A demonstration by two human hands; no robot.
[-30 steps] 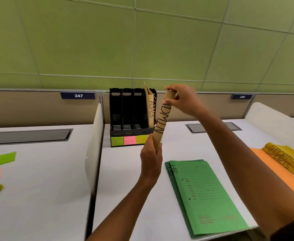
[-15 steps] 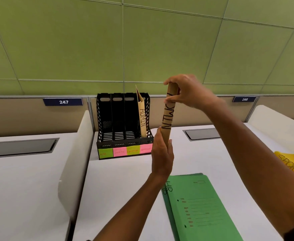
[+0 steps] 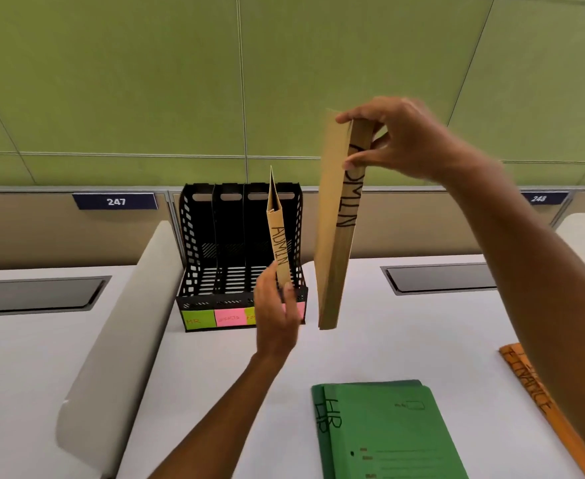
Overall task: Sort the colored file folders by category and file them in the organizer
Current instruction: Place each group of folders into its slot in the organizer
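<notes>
My right hand (image 3: 398, 140) grips the top of a brown folder marked ADMIN (image 3: 336, 243) and holds it upright in the air, just right of the black four-slot organizer (image 3: 215, 243). A second brown ADMIN folder (image 3: 279, 236) stands in the organizer's rightmost slot. My left hand (image 3: 277, 312) is at that folder's lower end, fingers on its left and thumb on its right, pinching it. Two green HR folders (image 3: 387, 430) lie flat on the white desk in front. An orange FINANCE folder (image 3: 533, 399) lies at the right edge, partly behind my right arm.
Green and pink sticky labels (image 3: 215, 319) run along the organizer's base; my left hand covers the right ones. A white curved divider (image 3: 122, 323) separates the desk on the left. Grey cable hatches (image 3: 439, 278) sit at the back of each desk.
My left hand has let go of the held folder's lower end and moved left to the filed ADMIN folder. My right hand alone now carries the folder, nearer the organizer.
</notes>
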